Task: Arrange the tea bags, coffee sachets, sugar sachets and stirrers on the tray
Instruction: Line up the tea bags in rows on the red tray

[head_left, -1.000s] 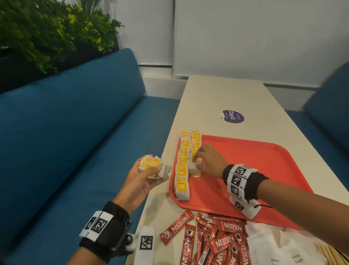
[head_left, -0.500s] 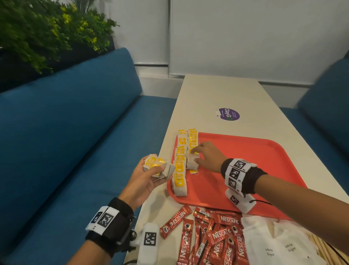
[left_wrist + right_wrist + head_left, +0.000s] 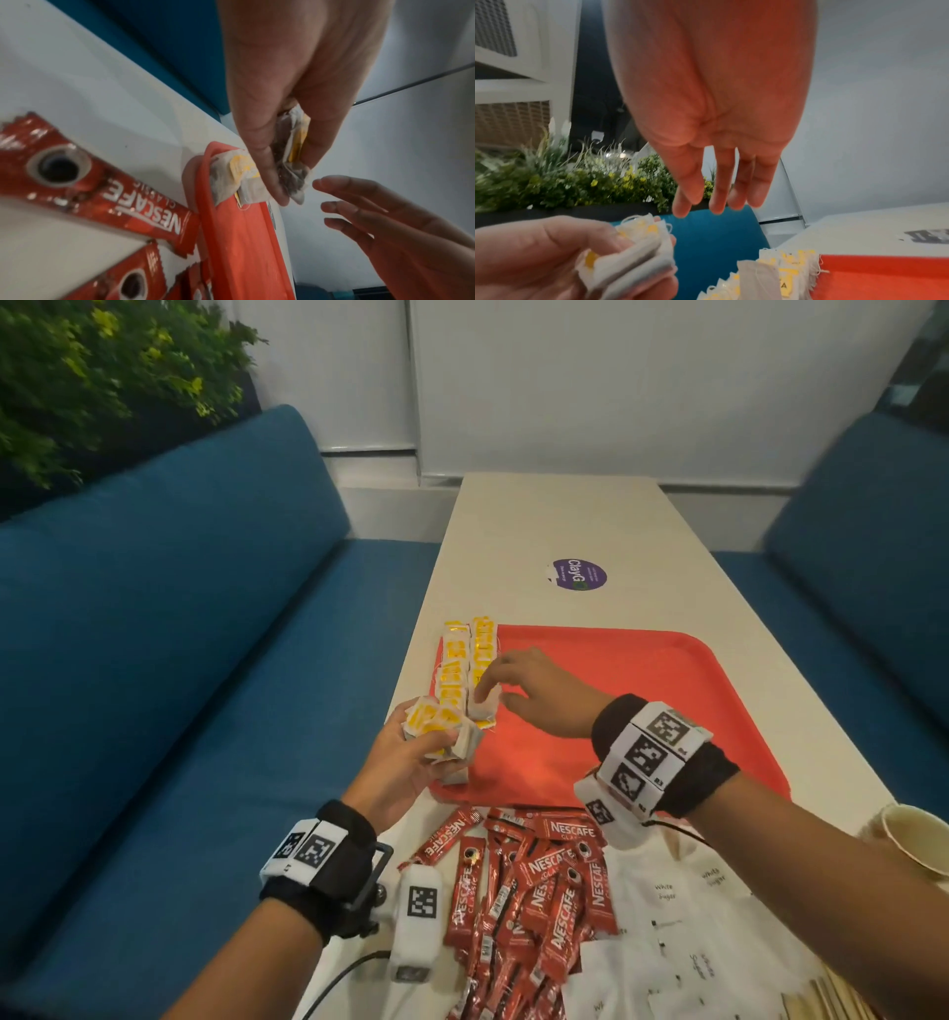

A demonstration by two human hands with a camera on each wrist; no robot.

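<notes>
Head view: tea-bag rows point(image 3: 464, 667) lengthwise along tray's point(image 3: 642, 690) left edge.

Light: soft, even indoor light from above; the head view is moderately bright.
Shadows: faint and diffuse on the table point(image 3: 554, 521).
Glare: small glints on the coffee sachets point(image 3: 107, 194).
Blur: both wrist views are soft; the nearest sachets and palms smear.
Distortion: wide-angle bending curves the blue bench point(image 3: 154, 608) and the wall lines near the edges.
</notes>
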